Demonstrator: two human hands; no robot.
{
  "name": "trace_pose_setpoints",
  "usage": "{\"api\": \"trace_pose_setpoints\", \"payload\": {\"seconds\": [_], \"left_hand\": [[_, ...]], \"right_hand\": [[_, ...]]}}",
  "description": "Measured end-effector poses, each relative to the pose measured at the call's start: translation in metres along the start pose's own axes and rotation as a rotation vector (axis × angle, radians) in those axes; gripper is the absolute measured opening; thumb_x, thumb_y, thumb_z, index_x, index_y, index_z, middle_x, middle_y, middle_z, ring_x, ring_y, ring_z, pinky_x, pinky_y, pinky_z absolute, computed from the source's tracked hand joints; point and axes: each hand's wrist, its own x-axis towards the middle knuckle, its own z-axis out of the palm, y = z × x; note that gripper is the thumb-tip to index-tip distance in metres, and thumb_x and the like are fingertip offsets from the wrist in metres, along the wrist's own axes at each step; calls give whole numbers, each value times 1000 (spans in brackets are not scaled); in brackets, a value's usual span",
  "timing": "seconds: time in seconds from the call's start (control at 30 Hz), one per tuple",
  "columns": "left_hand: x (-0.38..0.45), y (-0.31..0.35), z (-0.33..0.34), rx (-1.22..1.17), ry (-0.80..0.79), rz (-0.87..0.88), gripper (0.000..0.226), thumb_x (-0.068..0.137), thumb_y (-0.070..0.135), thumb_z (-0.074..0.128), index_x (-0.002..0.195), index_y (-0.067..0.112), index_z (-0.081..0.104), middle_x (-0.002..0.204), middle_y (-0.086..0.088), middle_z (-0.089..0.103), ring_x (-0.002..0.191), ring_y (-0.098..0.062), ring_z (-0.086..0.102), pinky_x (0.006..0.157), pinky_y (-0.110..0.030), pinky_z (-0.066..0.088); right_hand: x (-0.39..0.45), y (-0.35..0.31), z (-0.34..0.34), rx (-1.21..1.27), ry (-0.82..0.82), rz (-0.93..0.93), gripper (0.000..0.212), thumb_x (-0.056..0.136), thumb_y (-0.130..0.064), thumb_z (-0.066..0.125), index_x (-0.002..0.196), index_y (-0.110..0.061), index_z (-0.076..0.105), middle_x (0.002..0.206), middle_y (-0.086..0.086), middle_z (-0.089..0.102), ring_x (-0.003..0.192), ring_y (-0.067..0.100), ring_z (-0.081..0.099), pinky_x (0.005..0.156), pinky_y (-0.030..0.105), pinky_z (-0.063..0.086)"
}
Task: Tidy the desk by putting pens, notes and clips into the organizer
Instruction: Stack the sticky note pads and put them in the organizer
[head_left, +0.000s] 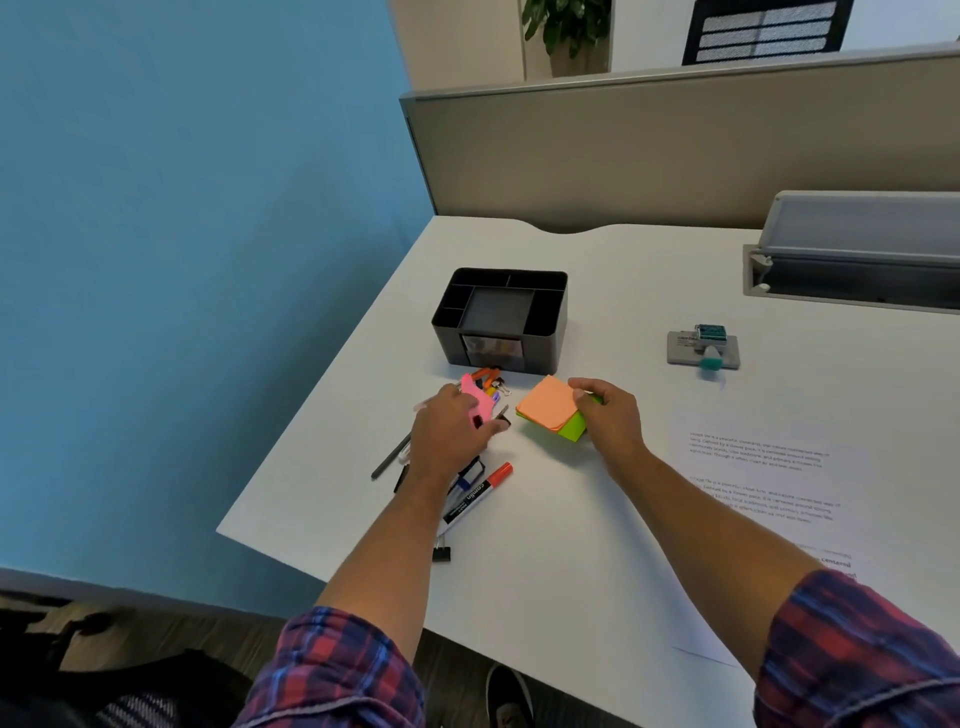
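Note:
A black desk organizer (550, 332) with several empty compartments stands on the white desk. In front of it, my right hand (613, 418) grips a block of sticky notes (545, 405), orange on top and green below, held just above the desk. My left hand (449, 431) pinches a pink clip-like item (475, 397) beside a small heap of orange and metal binder clips (491, 382). Under my left forearm lie a red-capped marker (480, 491), a blue pen and a grey pen (387, 460). A black binder clip (441, 553) sits near the desk's front edge.
A grey stamp-like device with a teal knob (704, 348) sits to the right. Printed paper sheets (758, 483) lie at the right front. A grey tray unit (857, 260) stands at the back right against the beige partition. The desk's left edge drops beside a blue wall.

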Motion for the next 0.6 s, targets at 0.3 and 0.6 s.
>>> {"api": "trace_pose_setpoints", "payload": {"seconds": [0.3, 0.6], "left_hand": [[-7, 14, 0, -232, 326, 135, 20, 100, 14, 55, 107, 8, 72, 102, -7, 66, 87, -21, 65, 69, -33, 56], [-1, 29, -18, -879, 243, -248, 48, 97, 8, 59, 141, 22, 48, 106, 2, 55, 88, -8, 59, 54, -7, 48]], "right_hand": [[-1, -4, -4, 28, -50, -45, 33, 94, -26, 68, 124, -14, 68, 123, 4, 66, 108, 23, 62, 84, 41, 60], [-3, -11, -6, -2, -156, -85, 37, 87, -15, 74, 123, -17, 67, 113, 7, 67, 103, 28, 65, 86, 46, 59]]}}
